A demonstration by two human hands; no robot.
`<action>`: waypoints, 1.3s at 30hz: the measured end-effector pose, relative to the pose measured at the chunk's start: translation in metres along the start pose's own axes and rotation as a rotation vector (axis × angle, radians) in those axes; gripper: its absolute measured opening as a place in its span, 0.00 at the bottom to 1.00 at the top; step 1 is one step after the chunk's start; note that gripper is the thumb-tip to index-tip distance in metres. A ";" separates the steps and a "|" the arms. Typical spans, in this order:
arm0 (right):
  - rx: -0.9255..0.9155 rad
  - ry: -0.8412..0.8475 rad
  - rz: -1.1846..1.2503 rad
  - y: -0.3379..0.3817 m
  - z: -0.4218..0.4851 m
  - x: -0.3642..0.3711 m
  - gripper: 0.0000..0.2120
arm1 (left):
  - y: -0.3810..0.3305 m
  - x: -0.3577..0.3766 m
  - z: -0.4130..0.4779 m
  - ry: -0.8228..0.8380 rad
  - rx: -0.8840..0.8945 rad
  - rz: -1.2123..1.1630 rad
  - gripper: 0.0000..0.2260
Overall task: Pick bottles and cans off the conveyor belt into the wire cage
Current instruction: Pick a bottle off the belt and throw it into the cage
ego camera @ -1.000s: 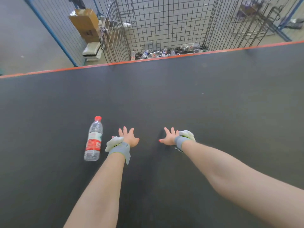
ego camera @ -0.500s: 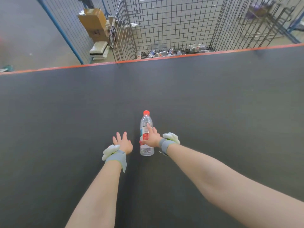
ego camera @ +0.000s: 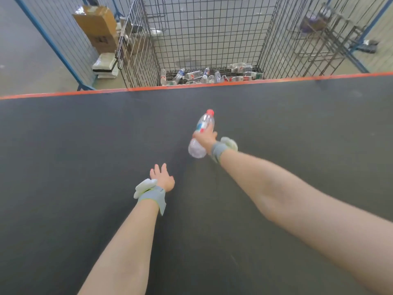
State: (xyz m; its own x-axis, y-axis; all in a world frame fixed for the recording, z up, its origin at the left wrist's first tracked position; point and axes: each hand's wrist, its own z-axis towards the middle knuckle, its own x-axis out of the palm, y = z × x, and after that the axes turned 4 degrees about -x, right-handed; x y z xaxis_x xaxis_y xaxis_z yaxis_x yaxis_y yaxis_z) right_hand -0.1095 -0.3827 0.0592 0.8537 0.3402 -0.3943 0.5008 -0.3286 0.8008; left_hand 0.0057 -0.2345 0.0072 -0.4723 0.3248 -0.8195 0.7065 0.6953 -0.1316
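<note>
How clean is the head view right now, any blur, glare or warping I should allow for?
Head view: light is soft and even, no glare on the belt. The bottle in the right hand is slightly smeared, its label unreadable. The left hand shows only a faint shadow. Wide-angle bending bows the belt's orange edge and splays the cage walls.

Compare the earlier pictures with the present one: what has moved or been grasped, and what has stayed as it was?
The bottle lay on the belt to the left, then came under the right hand, which closed on it and now holds it further out, toward the wire cage. The left hand stays open and empty. The bottles in the cage look unchanged.
</note>
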 end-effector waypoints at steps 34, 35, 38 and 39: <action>-0.017 0.317 -0.751 -0.119 -0.147 -0.064 0.37 | 0.023 0.054 -0.124 0.061 0.041 0.005 0.29; -0.012 0.316 -0.758 -0.124 -0.155 -0.068 0.37 | 0.024 0.057 -0.130 0.062 0.048 0.009 0.29; -0.004 0.314 -0.761 -0.134 -0.171 -0.073 0.37 | 0.030 0.061 -0.138 0.058 0.067 0.028 0.29; -0.003 0.312 -0.760 -0.138 -0.177 -0.075 0.37 | 0.031 0.063 -0.141 0.059 0.072 0.034 0.29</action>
State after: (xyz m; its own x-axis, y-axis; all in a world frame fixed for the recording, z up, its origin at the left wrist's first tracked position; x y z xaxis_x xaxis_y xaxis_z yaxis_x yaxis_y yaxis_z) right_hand -0.2673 -0.2067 0.0583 0.2026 0.6982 -0.6866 0.9256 0.0923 0.3670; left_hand -0.0764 -0.1019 0.0304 -0.4757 0.3863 -0.7902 0.7581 0.6356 -0.1457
